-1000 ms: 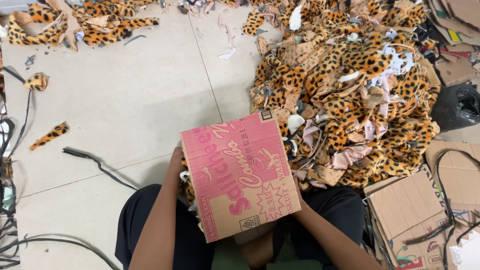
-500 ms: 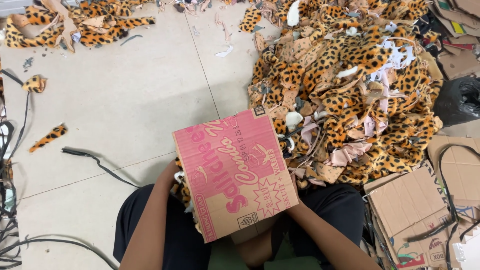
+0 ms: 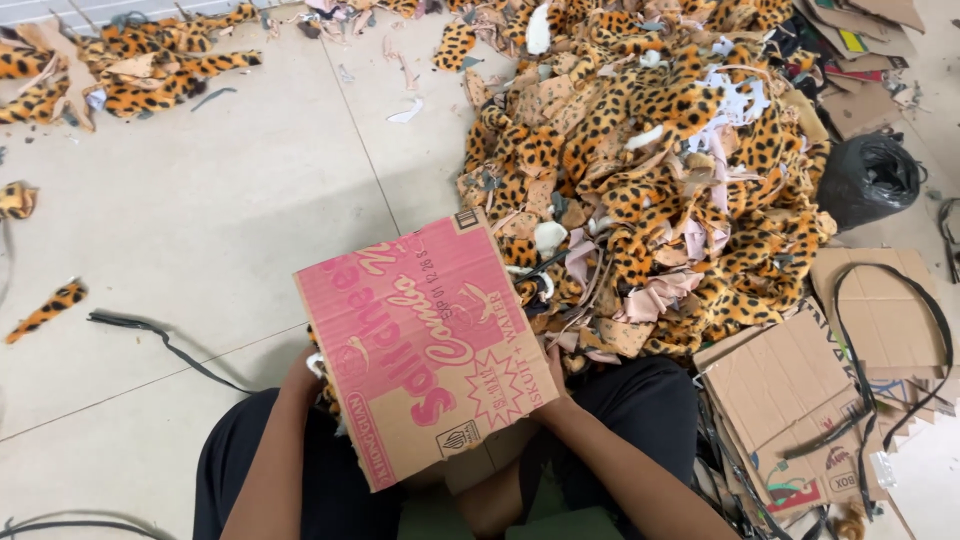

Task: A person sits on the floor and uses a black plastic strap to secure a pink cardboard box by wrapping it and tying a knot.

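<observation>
A pink printed cardboard sheet (image 3: 425, 345) is held flat above my lap, tilted slightly to the left. My left hand (image 3: 300, 375) grips its left edge, mostly hidden behind the card. My right hand (image 3: 553, 385) holds its right edge, with the fingers tucked under. Leopard-print fabric peeks out beneath the card near my left hand. I sit on the floor in black trousers (image 3: 650, 400).
A big heap of leopard-print fabric scraps (image 3: 640, 170) lies ahead to the right. Flattened brown cardboard (image 3: 790, 400) with black straps sits at my right, a black bag (image 3: 868, 178) beyond it. More scraps (image 3: 130, 65) lie far left; a black strap (image 3: 160, 340) crosses the tiled floor.
The view has shifted a little to the right, so the card and hands sit further left in frame. Both hands keep their hold on the card.
</observation>
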